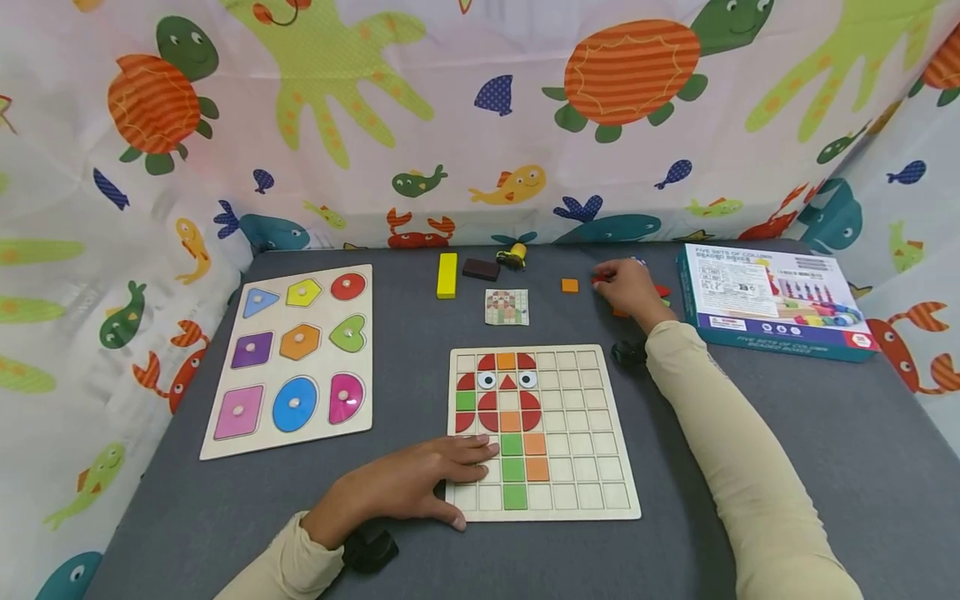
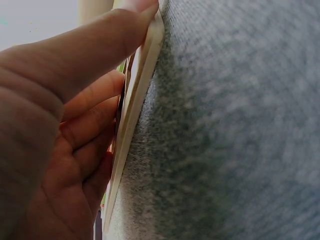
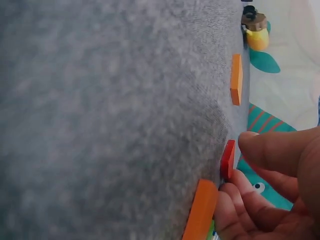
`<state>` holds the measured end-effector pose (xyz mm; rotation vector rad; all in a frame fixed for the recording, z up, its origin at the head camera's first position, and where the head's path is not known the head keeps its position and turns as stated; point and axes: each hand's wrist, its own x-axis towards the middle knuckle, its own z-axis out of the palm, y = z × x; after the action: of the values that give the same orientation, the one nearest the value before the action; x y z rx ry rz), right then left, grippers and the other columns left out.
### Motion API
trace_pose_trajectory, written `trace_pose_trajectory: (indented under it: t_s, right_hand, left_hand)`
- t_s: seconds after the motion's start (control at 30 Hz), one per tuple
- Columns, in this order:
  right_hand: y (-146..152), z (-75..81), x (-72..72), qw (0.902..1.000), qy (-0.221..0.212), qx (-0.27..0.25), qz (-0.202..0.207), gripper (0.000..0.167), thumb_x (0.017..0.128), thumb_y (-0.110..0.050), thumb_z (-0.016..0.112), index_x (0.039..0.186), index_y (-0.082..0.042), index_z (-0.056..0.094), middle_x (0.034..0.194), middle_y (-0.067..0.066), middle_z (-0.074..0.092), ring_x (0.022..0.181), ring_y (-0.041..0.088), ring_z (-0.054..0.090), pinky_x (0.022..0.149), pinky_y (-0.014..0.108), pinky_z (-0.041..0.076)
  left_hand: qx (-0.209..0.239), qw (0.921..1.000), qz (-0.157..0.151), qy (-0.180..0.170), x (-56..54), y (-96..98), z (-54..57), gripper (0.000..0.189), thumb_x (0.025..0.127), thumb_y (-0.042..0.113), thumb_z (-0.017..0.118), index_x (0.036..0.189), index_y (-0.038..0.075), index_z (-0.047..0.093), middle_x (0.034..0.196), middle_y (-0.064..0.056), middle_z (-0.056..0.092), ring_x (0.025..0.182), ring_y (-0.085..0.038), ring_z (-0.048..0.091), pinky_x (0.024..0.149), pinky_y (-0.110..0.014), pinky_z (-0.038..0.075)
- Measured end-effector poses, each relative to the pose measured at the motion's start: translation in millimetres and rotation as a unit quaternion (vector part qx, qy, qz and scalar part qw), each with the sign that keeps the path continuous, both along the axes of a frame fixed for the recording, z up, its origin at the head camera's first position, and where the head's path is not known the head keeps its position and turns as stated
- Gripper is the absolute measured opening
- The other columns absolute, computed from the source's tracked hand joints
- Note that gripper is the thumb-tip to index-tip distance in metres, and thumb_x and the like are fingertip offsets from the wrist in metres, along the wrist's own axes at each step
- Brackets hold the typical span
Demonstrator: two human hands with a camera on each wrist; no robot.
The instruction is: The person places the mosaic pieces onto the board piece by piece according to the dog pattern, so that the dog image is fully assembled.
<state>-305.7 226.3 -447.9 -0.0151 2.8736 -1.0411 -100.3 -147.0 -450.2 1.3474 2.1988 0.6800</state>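
Head: left hand (image 1: 411, 479) spread on grid board (image 1: 587, 446) holding tiles (image 1: 513, 471); right hand (image 1: 630, 286) at red tile (image 3: 228, 160), pinch unclear.

Over on the left of the tabletop (image 1: 408, 358), a nine-shape knob puzzle (image 1: 272, 375) is being displayed. Near the back, a yellow block (image 1: 447, 276), dark block (image 1: 481, 269) and tiny yellow-and-dark toy (image 1: 513, 257) are being kept close together. A teal-edged box (image 1: 780, 296) is being supported right, all being backed by a cartoon sea-animal sheet (image 1: 465, 142).

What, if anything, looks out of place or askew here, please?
Only the shape puzzle looks slightly askew: at the left of the head view, its lower edge slants, while the grid board lies nearly square to the camera. Nothing looks spilled or damaged.
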Motion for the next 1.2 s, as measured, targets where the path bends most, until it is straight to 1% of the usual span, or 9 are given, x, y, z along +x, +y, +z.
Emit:
trace_pose_trajectory:
  t_s: [0.2,0.37,0.43,0.53,0.63,0.8,0.93,1.03,1.2]
  right_hand:
    - [-7,4.4,0.5,0.9992,-0.040,-0.003,-0.004,0.036,0.094,-0.002,0.059,0.129,0.005,0.058,0.121,0.025,0.057,0.104,0.036,0.050,0.094,0.049,0.044]
    - [-7,8.8,6.7,0.9959,-0.077,-0.047,-0.002,0.034,0.092,-0.001,0.063,0.126,0.002,0.060,0.107,0.020,0.053,0.096,0.032,0.045,0.083,0.042,0.043]
    - [-5,9.7,9.7,0.9943,-0.082,-0.067,0.002,0.030,0.093,-0.004,0.065,0.122,0.001,0.063,0.102,0.016,0.052,0.093,0.030,0.045,0.077,0.039,0.041]
    - [-2,10.5,15.4,0.9946,-0.070,-0.076,0.013,0.023,0.093,-0.010,0.066,0.114,0.000,0.067,0.097,0.014,0.054,0.086,0.028,0.047,0.069,0.036,0.041]
    - [-1,12.5,22.5,0.9955,-0.058,-0.072,0.021,0.019,0.094,-0.013,0.066,0.109,-0.002,0.070,0.097,0.013,0.061,0.083,0.026,0.051,0.067,0.034,0.044]
    - [-5,19.6,36.5,0.9962,-0.045,-0.048,0.058,0.025,0.096,-0.011,0.063,0.116,0.000,0.070,0.107,0.017,0.067,0.085,0.026,0.062,0.073,0.036,0.051]
    - [-15,23.7,49.4,0.9927,-0.052,-0.052,0.096,0.028,0.095,-0.004,0.061,0.122,0.002,0.066,0.110,0.018,0.067,0.089,0.026,0.062,0.079,0.039,0.053]
    - [-23,22.6,59.1,0.9877,-0.046,-0.063,0.135,0.025,0.094,-0.001,0.062,0.118,0.003,0.068,0.107,0.015,0.068,0.091,0.025,0.062,0.081,0.039,0.053]
    - [-32,19.1,74.6,0.9784,-0.024,-0.082,0.188,0.019,0.092,-0.002,0.065,0.109,0.001,0.073,0.103,0.009,0.071,0.091,0.023,0.063,0.078,0.038,0.052]
  left_hand:
    - [0.001,1.0000,0.001,-0.002,-0.2,-1.5,-1.2,0.070,0.086,0.040,0.073,0.144,0.010,0.047,0.156,0.001,0.031,0.145,-0.017,0.022,0.112,-0.040,0.028]
    - [0.002,1.0000,0.006,-0.007,0.4,-2.1,-1.4,0.072,0.085,0.040,0.074,0.144,0.011,0.047,0.155,0.001,0.032,0.144,-0.017,0.023,0.111,-0.040,0.029]
    - [0.002,0.9999,0.007,-0.007,0.5,-2.0,-1.6,0.072,0.085,0.040,0.074,0.144,0.011,0.047,0.155,0.001,0.032,0.144,-0.018,0.023,0.111,-0.040,0.029]
    - [0.003,0.9999,0.007,-0.008,0.3,-1.1,-1.8,0.072,0.085,0.041,0.073,0.145,0.011,0.047,0.155,0.001,0.032,0.144,-0.017,0.023,0.111,-0.040,0.029]
    - [0.003,1.0000,0.004,-0.007,0.2,-0.1,-1.8,0.071,0.085,0.041,0.073,0.144,0.011,0.048,0.155,0.001,0.033,0.144,-0.018,0.023,0.112,-0.040,0.029]
    - [0.001,0.9999,0.007,-0.012,0.6,0.2,-1.4,0.071,0.085,0.039,0.074,0.145,0.011,0.047,0.155,0.001,0.032,0.144,-0.018,0.023,0.112,-0.040,0.028]
    - [0.003,0.9998,0.011,-0.018,0.9,0.2,-1.2,0.072,0.085,0.038,0.075,0.145,0.011,0.047,0.156,0.002,0.032,0.145,-0.018,0.023,0.111,-0.041,0.029]
    - [0.004,0.9997,0.011,-0.019,0.8,0.4,-1.5,0.072,0.085,0.039,0.074,0.145,0.011,0.047,0.156,0.002,0.032,0.145,-0.018,0.023,0.111,-0.041,0.029]
    - [0.007,0.9998,0.007,-0.016,0.1,0.9,-2.4,0.071,0.085,0.039,0.074,0.145,0.011,0.047,0.156,0.002,0.032,0.144,-0.018,0.023,0.111,-0.041,0.029]
